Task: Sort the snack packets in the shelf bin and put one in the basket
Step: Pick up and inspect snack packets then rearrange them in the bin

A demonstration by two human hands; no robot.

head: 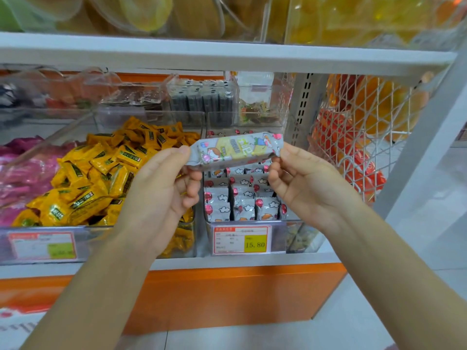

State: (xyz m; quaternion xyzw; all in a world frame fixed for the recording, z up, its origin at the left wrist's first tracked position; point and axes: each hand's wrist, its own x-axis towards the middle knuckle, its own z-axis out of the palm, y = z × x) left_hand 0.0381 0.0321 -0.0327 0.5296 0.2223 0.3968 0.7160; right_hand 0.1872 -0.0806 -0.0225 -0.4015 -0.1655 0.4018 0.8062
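— Doing what with the left hand (156, 193)?
— Pinching one end of a packet (235, 150), laying the thumb on top and curling the fingers underneath.
— And with the right hand (308, 188)?
— Pinching the other end the same way, thumb above, fingers curled below.
— Holding the arms how?
— Stretching both bare forearms up from the lower corners, slanting inward, holding the two hands level and apart.

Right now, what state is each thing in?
Packet: held level, sealed.
Left hand: pinches its left end.
Right hand: pinches its right end.
Grey packets: upright in rows.
Yellow packets: heaped loose.
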